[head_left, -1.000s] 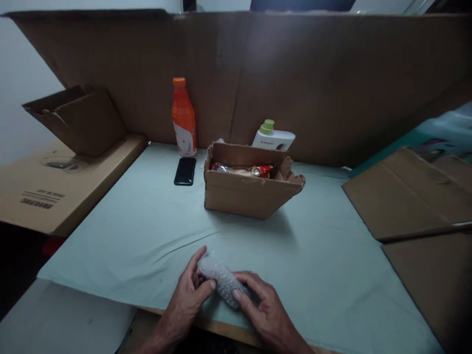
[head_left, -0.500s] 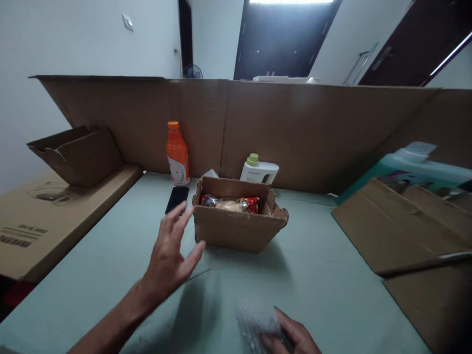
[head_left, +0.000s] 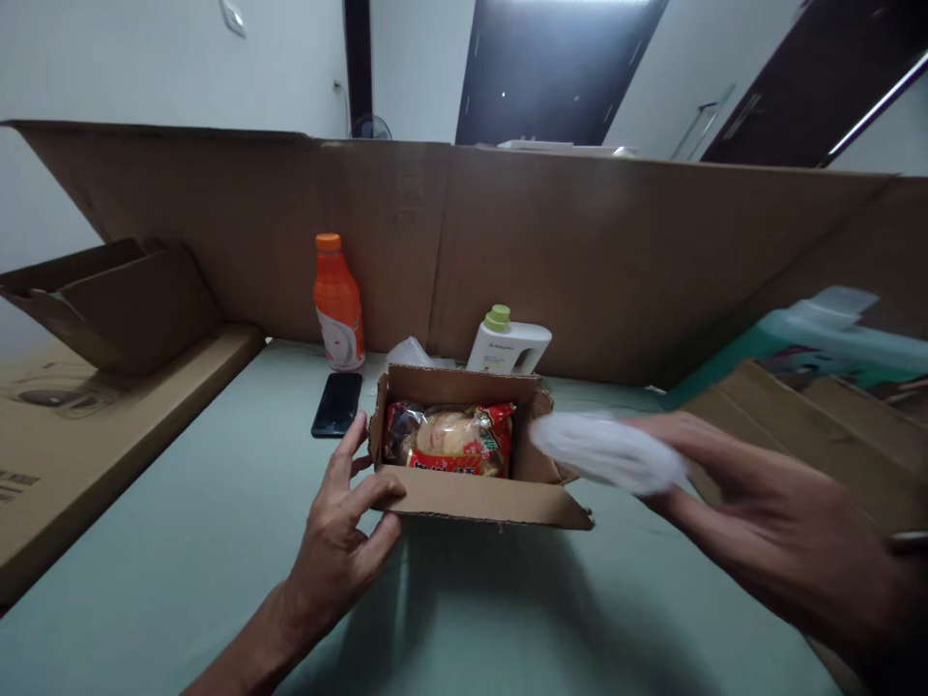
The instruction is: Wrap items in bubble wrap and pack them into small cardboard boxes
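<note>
A small open cardboard box point(head_left: 475, 495) stands mid-table with a red snack packet point(head_left: 449, 440) inside. My left hand point(head_left: 342, 539) grips the box's front left corner, thumb on the near wall. My right hand point(head_left: 761, 522) holds a bubble-wrapped bundle point(head_left: 607, 450), blurred by motion, just over the box's right edge.
An orange bottle point(head_left: 337, 302), a white bottle with a green cap point(head_left: 507, 343) and a black phone point(head_left: 337, 404) lie behind the box. A tall cardboard wall point(head_left: 580, 251) rings the table point(head_left: 181, 541). Flattened cardboard point(head_left: 812, 406) lies right; another box point(head_left: 108, 300) sits left.
My left hand reached forward and took hold of the box corner. My right hand lifted the wrapped bundle from the near table edge up to the box's right side.
</note>
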`<state>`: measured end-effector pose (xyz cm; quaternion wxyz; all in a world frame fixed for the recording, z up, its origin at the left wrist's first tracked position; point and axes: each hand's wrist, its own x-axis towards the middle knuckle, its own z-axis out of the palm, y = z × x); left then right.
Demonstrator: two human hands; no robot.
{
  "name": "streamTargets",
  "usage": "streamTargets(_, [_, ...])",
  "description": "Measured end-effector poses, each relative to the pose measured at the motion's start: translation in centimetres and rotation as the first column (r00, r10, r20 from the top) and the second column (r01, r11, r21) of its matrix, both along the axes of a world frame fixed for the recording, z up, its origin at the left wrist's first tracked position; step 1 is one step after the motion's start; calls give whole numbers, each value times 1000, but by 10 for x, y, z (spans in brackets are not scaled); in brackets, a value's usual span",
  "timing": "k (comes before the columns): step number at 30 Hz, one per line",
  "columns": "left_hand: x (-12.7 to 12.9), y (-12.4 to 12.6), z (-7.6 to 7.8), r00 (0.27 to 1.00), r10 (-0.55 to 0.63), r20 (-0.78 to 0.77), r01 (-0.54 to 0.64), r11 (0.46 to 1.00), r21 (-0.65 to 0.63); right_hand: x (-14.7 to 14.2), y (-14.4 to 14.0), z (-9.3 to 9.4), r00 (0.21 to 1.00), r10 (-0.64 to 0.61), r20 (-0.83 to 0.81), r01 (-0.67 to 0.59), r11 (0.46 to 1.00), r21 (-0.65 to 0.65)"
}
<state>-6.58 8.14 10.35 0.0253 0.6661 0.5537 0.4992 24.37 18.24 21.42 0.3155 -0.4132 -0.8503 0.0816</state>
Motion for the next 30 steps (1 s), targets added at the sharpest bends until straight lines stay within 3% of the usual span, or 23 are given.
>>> streamTargets(3, [-1,1,0,1000,2,4,-2,1000,-28,-49,21,19,964,210,161,-191,973,-126])
streamTargets(8, [-1,-1,-5,1000,-11,23,12,999,-34,-88,32,19,929,288,233,-220,936,-276])
streamTargets(11, [-1,-1,-7,1000,-22,21,22,1000,-11,-91,38,9,885,302,354,-212,939,-271])
streamTargets(15, [-2,-1,-6,1000,-10,6,10,1000,0,-91,45,-1,684,172,708,-74,983,-167])
streamTargets(17, [-3,-1,-5,1000,-14,-5,14,1000,4,-93,48,-2,619,219,754,-81,973,-216])
streamTargets(20, [-3,-2,-4,1000,-21,-15,21,1000,11,-99,55,0,591,352,726,-159,933,-323])
streamTargets(24, [-4,-2,-5,1000,-18,-16,19,1000,22,-106,62,-8,522,422,741,-123,897,-425])
streamTargets(27, [-5,-2,-6,999,-28,-22,28,999,31,-104,59,-13,503,405,764,-94,904,-417])
streamTargets(30, [-6,-2,-7,999,-34,-25,34,999,27,-95,53,-7,551,345,760,-135,935,-327])
